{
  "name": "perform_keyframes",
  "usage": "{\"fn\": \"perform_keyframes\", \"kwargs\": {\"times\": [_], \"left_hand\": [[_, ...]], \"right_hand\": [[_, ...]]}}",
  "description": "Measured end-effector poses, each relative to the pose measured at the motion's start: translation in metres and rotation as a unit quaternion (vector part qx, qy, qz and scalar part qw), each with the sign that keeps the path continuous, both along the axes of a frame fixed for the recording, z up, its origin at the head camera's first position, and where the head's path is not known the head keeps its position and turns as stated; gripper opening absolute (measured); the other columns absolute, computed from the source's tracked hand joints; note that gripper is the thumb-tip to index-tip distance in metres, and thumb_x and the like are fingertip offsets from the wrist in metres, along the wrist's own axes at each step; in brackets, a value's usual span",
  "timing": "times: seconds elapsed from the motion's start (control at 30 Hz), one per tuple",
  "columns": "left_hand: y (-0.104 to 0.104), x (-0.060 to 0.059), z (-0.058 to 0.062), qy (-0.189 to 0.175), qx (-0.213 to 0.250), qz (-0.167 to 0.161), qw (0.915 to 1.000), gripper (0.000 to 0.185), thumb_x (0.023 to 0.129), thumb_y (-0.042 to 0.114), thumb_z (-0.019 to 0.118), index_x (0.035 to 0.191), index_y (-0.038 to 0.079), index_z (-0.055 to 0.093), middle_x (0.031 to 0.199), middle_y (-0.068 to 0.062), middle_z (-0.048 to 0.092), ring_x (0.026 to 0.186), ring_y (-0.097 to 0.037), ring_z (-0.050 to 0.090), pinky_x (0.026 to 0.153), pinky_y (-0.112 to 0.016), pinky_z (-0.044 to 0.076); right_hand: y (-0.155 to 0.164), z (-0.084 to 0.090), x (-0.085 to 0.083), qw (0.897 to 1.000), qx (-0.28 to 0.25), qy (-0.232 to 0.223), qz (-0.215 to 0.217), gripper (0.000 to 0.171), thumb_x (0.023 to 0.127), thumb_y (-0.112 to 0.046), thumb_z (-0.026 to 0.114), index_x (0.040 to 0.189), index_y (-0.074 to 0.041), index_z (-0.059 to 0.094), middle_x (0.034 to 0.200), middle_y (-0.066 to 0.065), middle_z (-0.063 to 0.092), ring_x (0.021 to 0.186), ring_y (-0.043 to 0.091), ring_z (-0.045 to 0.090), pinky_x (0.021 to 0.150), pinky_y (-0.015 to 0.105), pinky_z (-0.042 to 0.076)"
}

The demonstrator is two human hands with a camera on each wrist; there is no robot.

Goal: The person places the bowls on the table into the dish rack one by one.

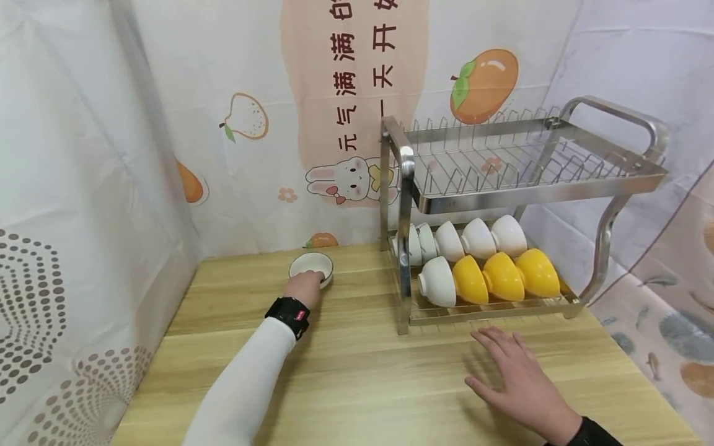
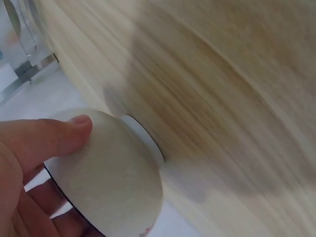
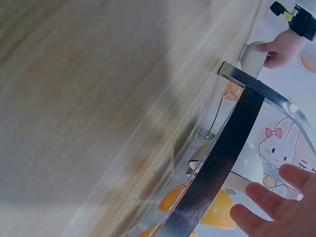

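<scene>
My right hand [image 1: 515, 378] lies flat and spread on the table [image 1: 357, 371] while my left hand [image 1: 305, 288] grips the rim of a small, likely fragile, smooth bowl [image 1: 310, 267].

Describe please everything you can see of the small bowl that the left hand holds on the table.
The small bowl is white, glazed like ceramic, with a thin dark line at its rim and a low foot ring. It stands upright on the wooden table, left of the metal dish rack, apart from it. The left hand grips its near rim, thumb on the outer wall, fingers inside. It looks empty.
</scene>
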State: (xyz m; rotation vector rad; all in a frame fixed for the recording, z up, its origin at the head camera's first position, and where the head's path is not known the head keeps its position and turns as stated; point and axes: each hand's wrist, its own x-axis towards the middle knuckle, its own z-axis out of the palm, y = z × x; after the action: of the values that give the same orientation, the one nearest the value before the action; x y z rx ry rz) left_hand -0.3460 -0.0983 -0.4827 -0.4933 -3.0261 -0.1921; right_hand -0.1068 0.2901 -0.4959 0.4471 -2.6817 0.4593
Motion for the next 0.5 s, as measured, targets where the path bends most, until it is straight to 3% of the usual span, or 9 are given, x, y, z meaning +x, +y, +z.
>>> {"fn": "perform_keyframes", "kwargs": {"times": [0.3, 0.5], "left_hand": [[-0.009, 0.002, 0.005, -0.019, -0.002, -0.035, 0.9992, 0.032, 0.096, 0.000, 0.056, 0.123, 0.013, 0.067, 0.108, -0.010, 0.068, 0.098, -0.031, 0.065, 0.082, -0.046, 0.055], [-0.018, 0.016, 0.004, -0.004, 0.013, -0.051, 0.9986, 0.033, 0.092, -0.001, 0.062, 0.123, 0.012, 0.067, 0.107, -0.008, 0.068, 0.096, -0.029, 0.063, 0.083, -0.043, 0.054]], "right_hand": [[-0.005, 0.000, 0.003, 1.000, -0.016, -0.008, 0.005, 0.076, 0.080, -0.043, 0.081, 0.140, -0.007, 0.051, 0.138, 0.015, 0.053, 0.128, 0.036, 0.045, 0.121, 0.035, -0.004], [-0.008, 0.003, 0.004, 0.999, -0.021, 0.012, 0.022, 0.075, 0.078, -0.043, 0.082, 0.138, -0.008, 0.053, 0.135, 0.014, 0.056, 0.125, 0.034, 0.049, 0.121, 0.032, -0.002]]}}
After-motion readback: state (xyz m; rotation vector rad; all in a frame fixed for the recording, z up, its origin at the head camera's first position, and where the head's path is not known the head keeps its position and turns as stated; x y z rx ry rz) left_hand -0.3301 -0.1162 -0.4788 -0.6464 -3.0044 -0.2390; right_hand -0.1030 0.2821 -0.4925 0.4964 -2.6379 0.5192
